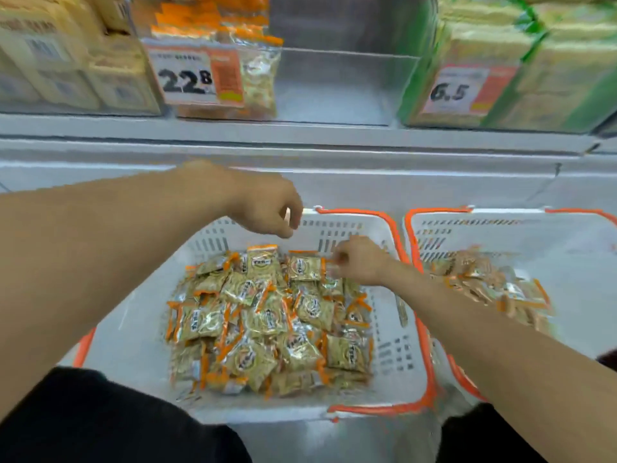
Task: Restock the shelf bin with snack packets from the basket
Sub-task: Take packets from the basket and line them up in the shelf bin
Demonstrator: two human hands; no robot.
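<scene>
A white basket (133,329) with orange handles sits in front of me, holding a heap of gold-and-orange snack packets (267,325). My right hand (359,262) is down at the heap's far right and pinches the orange edge of one snack packet (305,267). My left hand (267,212) hovers over the basket's far rim with its fingers curled and nothing in them. Above, the clear shelf bin (340,88) holds a few matching packets (258,71) at its left end behind a 22.8 price tag (187,78).
A second white basket (574,255) with similar packets (487,285) stands to the right. Beige packs (66,61) fill the shelf on the left. Green-wrapped packs (541,68) with a 6.5 tag (457,91) fill the right. A grey shelf ledge (300,142) runs between bins and baskets.
</scene>
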